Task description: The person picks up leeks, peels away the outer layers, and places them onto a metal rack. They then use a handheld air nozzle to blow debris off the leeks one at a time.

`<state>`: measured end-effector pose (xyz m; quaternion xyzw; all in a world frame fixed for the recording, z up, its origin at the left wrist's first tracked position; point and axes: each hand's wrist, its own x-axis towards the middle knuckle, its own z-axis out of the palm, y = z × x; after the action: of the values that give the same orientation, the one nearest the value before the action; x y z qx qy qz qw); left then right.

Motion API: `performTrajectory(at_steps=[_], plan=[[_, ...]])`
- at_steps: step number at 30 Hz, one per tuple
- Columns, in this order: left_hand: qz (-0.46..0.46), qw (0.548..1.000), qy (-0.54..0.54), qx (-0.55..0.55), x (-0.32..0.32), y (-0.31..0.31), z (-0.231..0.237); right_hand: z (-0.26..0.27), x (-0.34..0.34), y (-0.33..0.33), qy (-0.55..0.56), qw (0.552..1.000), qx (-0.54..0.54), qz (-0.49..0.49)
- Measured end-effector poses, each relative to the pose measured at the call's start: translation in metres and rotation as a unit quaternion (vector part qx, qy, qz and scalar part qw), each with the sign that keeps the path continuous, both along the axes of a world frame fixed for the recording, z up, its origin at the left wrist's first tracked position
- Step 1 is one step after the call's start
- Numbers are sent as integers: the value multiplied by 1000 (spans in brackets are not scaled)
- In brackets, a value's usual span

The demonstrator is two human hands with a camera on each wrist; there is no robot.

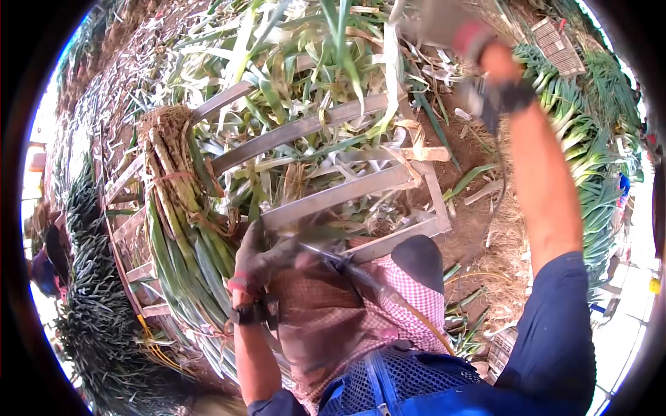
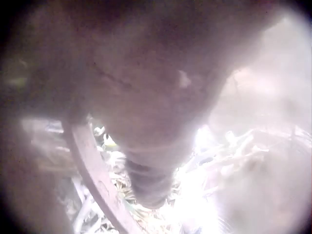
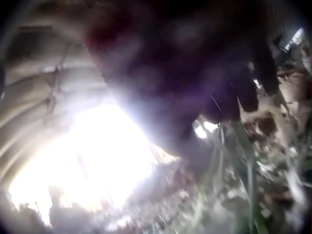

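In the head view, the gloved left hand (image 1: 262,258) has its thumb raised and its fingers reaching right, near the thin tip of a dark nozzle (image 1: 347,267) on a hose. Left of it, a tied leek bundle (image 1: 177,187) lies across a metal frame (image 1: 312,132), roots at the top. The left hand (image 2: 151,97) looms dark and blurred in its wrist view. At the top of the head view, the gloved right hand (image 1: 440,24) is blurred over loose leaves. In the right wrist view, long green leaves (image 3: 251,180) show below the dark fingers of the right hand (image 3: 185,78); their contact is unclear.
Loose leek leaves (image 1: 298,83) are heaped beyond and under the frame. Piled leeks (image 1: 590,152) stand at the right, with a plastic crate (image 1: 558,47) above them. More dark green leaves (image 1: 104,305) lie at the left. A cable hangs from the right wrist.
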<state>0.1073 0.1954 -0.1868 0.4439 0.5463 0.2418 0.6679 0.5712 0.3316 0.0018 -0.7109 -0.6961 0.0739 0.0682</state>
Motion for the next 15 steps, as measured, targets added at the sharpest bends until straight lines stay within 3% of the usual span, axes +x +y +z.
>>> performTrajectory(at_steps=[1, 2, 3, 4, 5, 6, 9, 10, 11, 12, 13, 14, 15], plan=[[-66, 995, 65, 34, -8, 4, -9, -63, 15, -9, -73, 996, -41, 2], [-130, 980, 131, 69, -12, 6, -10, -78, -5, -47, -61, 974, -208, -63], [-127, 980, 131, 73, -9, 6, -2, -97, -17, -78, -191, 944, -268, -20], [-112, 987, 115, 12, -2, 3, 9, -129, -13, -99, -181, 920, -342, -62], [-97, 989, 99, -49, 0, -1, 18, -150, -12, -116, -166, 913, -366, -68], [-54, 996, 28, -60, -3, -9, 15, -192, 6, -133, -134, 964, -225, -52], [-74, 994, 80, -13, -4, -34, 21, -152, -21, -118, -185, 950, -251, -17], [-64, 996, 67, -6, -3, -44, 32, -121, -36, -107, -217, 946, -235, -48], [-58, 996, 68, -1, -5, -54, 37, -52, -65, -102, -279, 933, -224, -35], [-32, 997, 75, 2, -9, -66, 40, -30, -61, -100, -322, 927, -193, 15], [-7, 997, 81, 6, -14, -77, 41, 25, -80, -105, -346, 922, -175, -4], [16, 995, 77, 59, -23, -90, 25, 50, -75, -113, -326, 941, -88, 0], [18, 995, 76, 66, -29, -101, 14, 67, -56, -122, -268, 960, 68, 47]])
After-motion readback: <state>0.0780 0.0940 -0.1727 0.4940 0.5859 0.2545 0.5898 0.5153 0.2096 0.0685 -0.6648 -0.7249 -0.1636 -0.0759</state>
